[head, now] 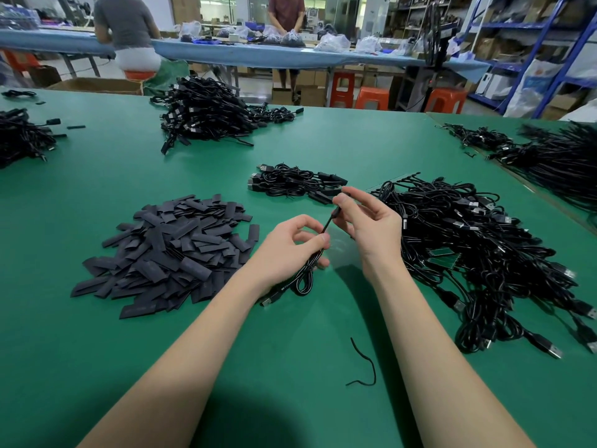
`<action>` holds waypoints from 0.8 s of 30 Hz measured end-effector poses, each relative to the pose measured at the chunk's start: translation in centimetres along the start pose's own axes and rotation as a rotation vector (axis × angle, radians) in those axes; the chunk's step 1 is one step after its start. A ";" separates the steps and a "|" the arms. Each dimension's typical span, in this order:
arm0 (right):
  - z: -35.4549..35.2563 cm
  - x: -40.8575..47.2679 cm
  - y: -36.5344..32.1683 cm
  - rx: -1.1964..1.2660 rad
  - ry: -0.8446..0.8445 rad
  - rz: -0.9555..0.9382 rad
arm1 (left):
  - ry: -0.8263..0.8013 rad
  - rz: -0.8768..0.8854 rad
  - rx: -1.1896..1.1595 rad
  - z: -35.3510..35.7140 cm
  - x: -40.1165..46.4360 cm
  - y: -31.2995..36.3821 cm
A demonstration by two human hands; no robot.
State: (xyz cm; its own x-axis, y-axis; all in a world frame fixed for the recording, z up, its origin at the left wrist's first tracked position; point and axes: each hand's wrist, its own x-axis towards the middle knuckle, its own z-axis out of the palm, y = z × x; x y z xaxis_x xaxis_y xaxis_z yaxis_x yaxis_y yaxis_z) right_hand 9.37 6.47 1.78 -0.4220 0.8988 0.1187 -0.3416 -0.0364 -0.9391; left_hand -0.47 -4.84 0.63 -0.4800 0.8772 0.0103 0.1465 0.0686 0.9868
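Pinching one USB cable point(328, 223), the left hand point(284, 250) holds its coil, the right hand point(368, 227) its tip at one o'clock; heat-shrink sleeves point(168, 250) lie at nine, nearer the left.

Bright, even overhead light fills the room, leaving a pale sheen on the green table point(339, 137) in the upper middle of the frame and glints on the cable heap point(478, 253) at right. A soft shadow lies beneath the right hand point(368, 224), a broader dark one at bottom centre. The wide lens bends the blue shelving point(517, 26) at upper right; the background looks slightly soft.
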 end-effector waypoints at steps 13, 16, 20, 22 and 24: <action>1.1 0.1 2.2 -0.139 0.153 0.102 | 0.380 0.274 0.962 -1.3 8.1 4.1; 1.0 0.2 2.0 -0.127 0.161 0.124 | 0.323 0.296 1.118 -2.0 11.1 4.1; 1.0 0.2 2.2 -0.200 0.126 0.119 | 0.220 0.282 1.375 -2.9 12.3 2.2; 1.0 0.2 2.2 -0.205 0.118 0.125 | 0.282 0.273 1.361 -2.4 11.7 1.2; 1.0 0.2 2.1 -0.211 0.108 0.134 | 0.329 0.285 1.200 -1.3 10.7 0.4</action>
State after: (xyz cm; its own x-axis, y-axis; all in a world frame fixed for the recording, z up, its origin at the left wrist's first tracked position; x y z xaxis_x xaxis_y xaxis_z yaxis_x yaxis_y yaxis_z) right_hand 7.74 6.16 0.17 -0.3553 0.9341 -0.0356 -0.1011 -0.0763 -0.9919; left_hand -6.73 3.97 1.39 -0.4682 0.7850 0.4057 0.8829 0.4335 0.1802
